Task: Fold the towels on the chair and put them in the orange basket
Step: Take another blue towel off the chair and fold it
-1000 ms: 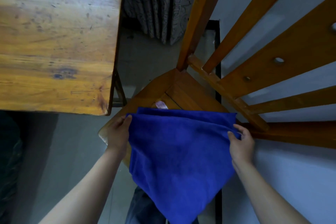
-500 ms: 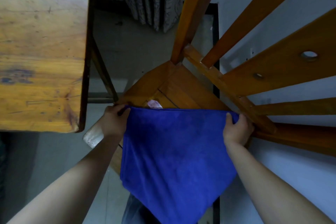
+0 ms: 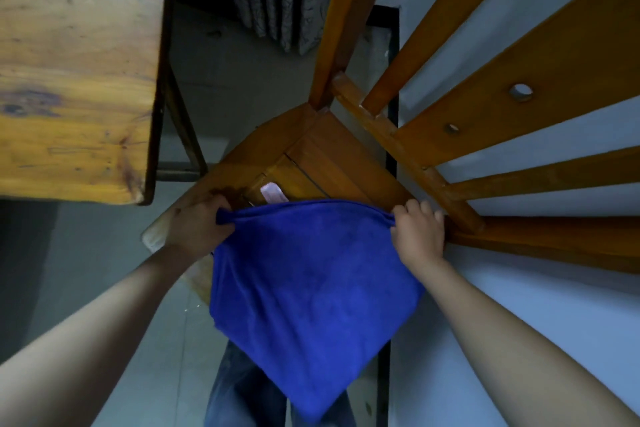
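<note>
Over the chair [image 3: 332, 156] seat, your left hand [image 3: 197, 225] and right hand [image 3: 417, 236] each gripped a top corner of the towel [image 3: 311, 295]. It was plain deep blue, doubled over and hanging, with no readable label.

The person is showing two bare forearms, with no sleeves reaching into view on either side. The left hand [image 3: 197, 224] and the right hand [image 3: 419, 236] are wearing no gloves, rings or watch that can be made out, and both wrists are looking uncovered. Lower down, between the arms, the person is wearing blue denim jeans [image 3: 239, 392], faded and creased across the legs; any footwear is staying out of sight.
</note>
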`<state>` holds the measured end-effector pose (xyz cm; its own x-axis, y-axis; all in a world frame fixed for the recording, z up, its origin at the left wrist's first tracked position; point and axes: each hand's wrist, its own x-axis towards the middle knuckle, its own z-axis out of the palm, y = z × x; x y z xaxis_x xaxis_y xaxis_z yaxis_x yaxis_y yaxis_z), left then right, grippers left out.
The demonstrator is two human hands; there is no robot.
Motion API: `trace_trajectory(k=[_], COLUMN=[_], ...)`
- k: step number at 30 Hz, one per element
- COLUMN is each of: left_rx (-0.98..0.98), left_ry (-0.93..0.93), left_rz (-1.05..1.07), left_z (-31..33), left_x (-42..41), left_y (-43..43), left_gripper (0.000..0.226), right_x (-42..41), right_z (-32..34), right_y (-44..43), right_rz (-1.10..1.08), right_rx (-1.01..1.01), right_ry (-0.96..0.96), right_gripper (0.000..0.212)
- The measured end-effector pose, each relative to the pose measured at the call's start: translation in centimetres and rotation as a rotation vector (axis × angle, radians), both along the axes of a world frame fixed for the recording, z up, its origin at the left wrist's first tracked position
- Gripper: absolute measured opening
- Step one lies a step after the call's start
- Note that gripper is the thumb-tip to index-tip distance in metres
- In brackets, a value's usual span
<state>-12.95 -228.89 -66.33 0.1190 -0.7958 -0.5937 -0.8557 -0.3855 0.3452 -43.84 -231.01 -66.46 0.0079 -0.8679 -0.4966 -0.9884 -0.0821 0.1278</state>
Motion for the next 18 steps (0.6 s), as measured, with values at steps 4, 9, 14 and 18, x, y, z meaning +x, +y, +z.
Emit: trace_trajectory(k=[4, 9, 14, 18], left_rx=[-0.041, -0.206, -0.278, -0.035], left_ry=[0.354, 0.746, 0.471, 0.272], left_rz=[0.330, 0.930, 1.042, 0.986], left_z=[3.9, 6.3, 3.3, 0.4], left_x=[1.5, 3.2, 2.2, 2.7], left_y=[3.0, 4.7, 2.6, 7.0], left_gripper=[0.013, 0.020, 0.018, 0.068], right_x=[-0.7, 0.7, 4.5, 5.1], right_z=[2.9, 7.5, 6.9, 5.1], right_y=[1.9, 0.6, -3.3, 0.9], right_rz=[-0.070, -0.259, -0.249, -0.122], right_rx=[-0.076, -0.305, -0.255, -0.228], right_ry=[-0.212, -0.429, -0.299, -0.241], right_gripper=[0.023, 0.020, 0.032, 0.063])
